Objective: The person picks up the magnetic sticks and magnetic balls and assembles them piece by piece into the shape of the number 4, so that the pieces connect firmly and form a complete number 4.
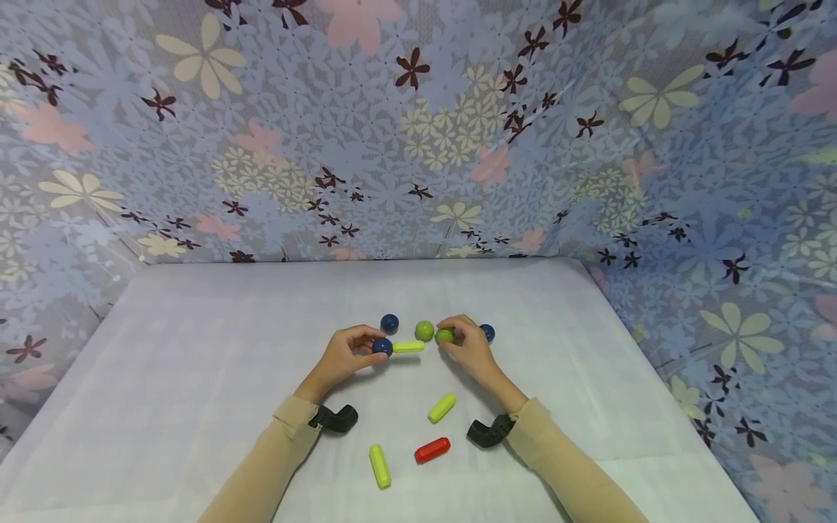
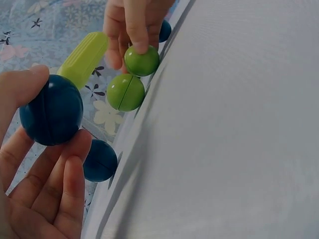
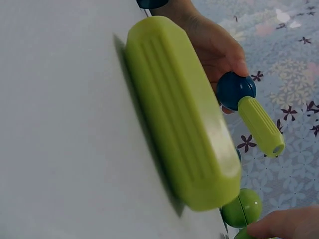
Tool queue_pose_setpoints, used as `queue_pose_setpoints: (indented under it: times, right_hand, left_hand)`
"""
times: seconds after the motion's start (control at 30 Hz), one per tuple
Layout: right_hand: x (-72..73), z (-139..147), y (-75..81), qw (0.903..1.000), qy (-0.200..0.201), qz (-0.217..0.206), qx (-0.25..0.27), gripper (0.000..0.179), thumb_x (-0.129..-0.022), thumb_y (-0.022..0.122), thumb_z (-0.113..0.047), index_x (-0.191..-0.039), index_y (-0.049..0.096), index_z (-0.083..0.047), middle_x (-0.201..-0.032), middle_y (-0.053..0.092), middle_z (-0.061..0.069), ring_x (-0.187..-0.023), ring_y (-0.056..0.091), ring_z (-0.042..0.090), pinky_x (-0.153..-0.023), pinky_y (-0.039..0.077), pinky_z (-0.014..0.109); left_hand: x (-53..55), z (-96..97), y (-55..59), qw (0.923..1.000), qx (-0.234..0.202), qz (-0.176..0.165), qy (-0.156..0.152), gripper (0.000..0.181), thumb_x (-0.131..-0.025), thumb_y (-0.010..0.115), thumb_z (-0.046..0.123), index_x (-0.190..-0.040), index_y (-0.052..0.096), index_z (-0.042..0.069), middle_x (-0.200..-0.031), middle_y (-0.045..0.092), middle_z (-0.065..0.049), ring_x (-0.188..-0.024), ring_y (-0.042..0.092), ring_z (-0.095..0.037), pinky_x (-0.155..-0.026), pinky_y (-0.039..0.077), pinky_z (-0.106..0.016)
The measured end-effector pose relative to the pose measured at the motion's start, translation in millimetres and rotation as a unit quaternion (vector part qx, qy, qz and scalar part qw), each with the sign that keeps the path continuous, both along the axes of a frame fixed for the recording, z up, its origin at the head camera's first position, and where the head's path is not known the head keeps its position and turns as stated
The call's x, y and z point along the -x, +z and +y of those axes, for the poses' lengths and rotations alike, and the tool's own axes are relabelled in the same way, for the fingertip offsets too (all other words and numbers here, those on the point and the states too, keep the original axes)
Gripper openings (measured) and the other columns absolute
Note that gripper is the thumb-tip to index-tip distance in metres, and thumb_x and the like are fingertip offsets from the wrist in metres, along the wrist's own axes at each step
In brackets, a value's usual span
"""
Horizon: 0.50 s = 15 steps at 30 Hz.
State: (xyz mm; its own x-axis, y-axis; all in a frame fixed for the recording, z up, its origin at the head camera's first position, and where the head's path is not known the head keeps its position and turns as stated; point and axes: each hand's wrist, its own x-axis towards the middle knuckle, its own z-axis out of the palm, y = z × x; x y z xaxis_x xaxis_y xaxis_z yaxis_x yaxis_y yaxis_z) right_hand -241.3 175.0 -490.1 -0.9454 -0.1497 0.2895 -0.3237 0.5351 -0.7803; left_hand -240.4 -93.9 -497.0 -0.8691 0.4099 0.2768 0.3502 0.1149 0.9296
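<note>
My left hand (image 1: 348, 354) pinches a dark blue ball (image 2: 52, 110) between thumb and fingers. From that ball a yellow-green ridged stick (image 2: 83, 60) juts out to the right, joined end-on and held above the table. My right hand (image 1: 472, 349) has its thumb and fingers around a green ball (image 2: 141, 61) on the table. Right beside it sits a second green ball (image 2: 125, 92). Another blue ball (image 1: 389, 323) lies just beyond the left hand's fingers, and one more blue ball (image 1: 487, 333) is partly hidden behind the right hand.
Nearer the front of the white table (image 1: 196, 378) lie a yellow-green stick (image 1: 442, 408) between the wrists, a red stick (image 1: 432, 450) and another yellow-green stick (image 1: 379, 466). Flowered cloth (image 1: 418, 218) rises behind the table and at its sides.
</note>
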Motion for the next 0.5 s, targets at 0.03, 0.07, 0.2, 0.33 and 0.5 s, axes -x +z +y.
queue_pose_setpoints:
  times: [0.03,0.07,0.2,0.33,0.5]
  right_hand:
    - [-0.1,0.3,-0.7,1.0000,-0.001,-0.001,0.000,0.029,-0.079,0.070,0.003,-0.107,0.066,-0.002,-0.111,0.063,0.013,-0.100,0.060,0.026,-0.084,0.053,0.034]
    - [-0.1,0.6,-1.5,1.0000,-0.001,-0.002,-0.001,0.030,-0.078,0.071,0.004,-0.107,0.066,-0.002,-0.111,0.063,0.013,-0.100,0.060,0.025,-0.083,0.053,0.032]
    - [0.7,1.0,-3.4,0.9999,-0.006,-0.009,-0.004,0.034,-0.076,0.071,0.007,-0.108,0.066,-0.002,-0.112,0.062,0.014,-0.099,0.059,0.025,-0.080,0.051,0.027]
    - [1.3,0.9,-4.1,0.9999,-0.012,-0.009,-0.008,0.035,-0.076,0.070,0.007,-0.110,0.065,-0.002,-0.111,0.061,0.014,-0.099,0.059,0.025,-0.081,0.052,0.030]
    - [0.4,1.1,-4.1,0.9999,-0.015,-0.004,-0.008,0.036,-0.076,0.072,0.006,-0.111,0.065,-0.001,-0.111,0.063,0.015,-0.097,0.061,0.026,-0.080,0.053,0.032]
  left_hand:
    - [-0.1,0.0,-0.3,1.0000,-0.001,0.001,-0.001,0.035,-0.078,0.076,0.005,-0.109,0.065,-0.005,-0.097,0.066,-0.024,-0.079,0.060,-0.003,-0.074,0.055,-0.018]
    - [-0.2,-0.1,-0.3,1.0000,-0.001,0.002,-0.001,0.035,-0.078,0.077,0.006,-0.109,0.065,-0.005,-0.097,0.066,-0.023,-0.079,0.061,-0.003,-0.074,0.055,-0.018]
    - [-0.2,-0.1,-0.3,1.0000,0.000,0.004,0.000,0.035,-0.077,0.076,0.004,-0.109,0.065,-0.005,-0.097,0.067,-0.024,-0.080,0.061,-0.003,-0.074,0.055,-0.018]
    - [0.2,-0.1,-0.3,1.0000,0.007,0.005,0.004,0.035,-0.078,0.075,0.000,-0.110,0.064,-0.006,-0.100,0.066,-0.024,-0.080,0.060,-0.003,-0.075,0.055,-0.018]
    - [-2.6,0.1,5.1,0.9999,0.015,0.000,0.007,0.035,-0.078,0.073,-0.003,-0.111,0.063,-0.009,-0.102,0.065,-0.027,-0.082,0.060,-0.005,-0.076,0.055,-0.020]
